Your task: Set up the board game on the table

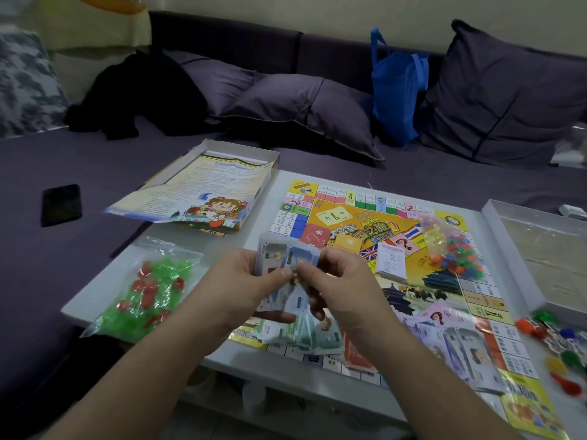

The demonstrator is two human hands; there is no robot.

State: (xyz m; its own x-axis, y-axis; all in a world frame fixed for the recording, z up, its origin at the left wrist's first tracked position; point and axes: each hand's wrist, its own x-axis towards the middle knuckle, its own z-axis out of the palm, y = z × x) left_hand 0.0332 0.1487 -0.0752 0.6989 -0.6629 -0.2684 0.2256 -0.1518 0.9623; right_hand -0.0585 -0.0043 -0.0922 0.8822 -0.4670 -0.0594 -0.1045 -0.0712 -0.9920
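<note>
the game board (365, 236) lies flat on the white table (104, 290), taking up most of its top. the board has an orange-yellow centre, a border of small coloured squares, printed flags, temple buildings and question-mark squares. large chinese title lettering runs across the centre; it is too blurred to read.

both hands are raised above the near edge of the board. the left hand (244, 281) has its fingers curled under a stack of play money (287, 281), thumb on top. the right hand (343, 287) pinches the top notes of the same stack between thumb and curled fingers. readable numbers on the held notes: "10", "500" and "5000". more loose notes (305, 336) lie on the board just below the hands, and a further spread (457, 341) lies at the near right.

a small white card deck (391, 260) sits on the board's centre, with a yellow card (348, 242) just beside it. a clear bag of mixed coloured pieces (452, 246) rests on the right part of the board. a clear bag of green and red pieces (149, 287) lies on the table left of the board. loose coloured pawns (559, 347) lie at the right edge.

the box lid (203, 188), holding a printed sheet with a cartoon child, lies on the table's far-left corner, jutting out over the purple sofa beyond. the box base (536, 252) sits to the right. a black phone (61, 204) lies on the sofa to the left, well apart from the table.
</note>
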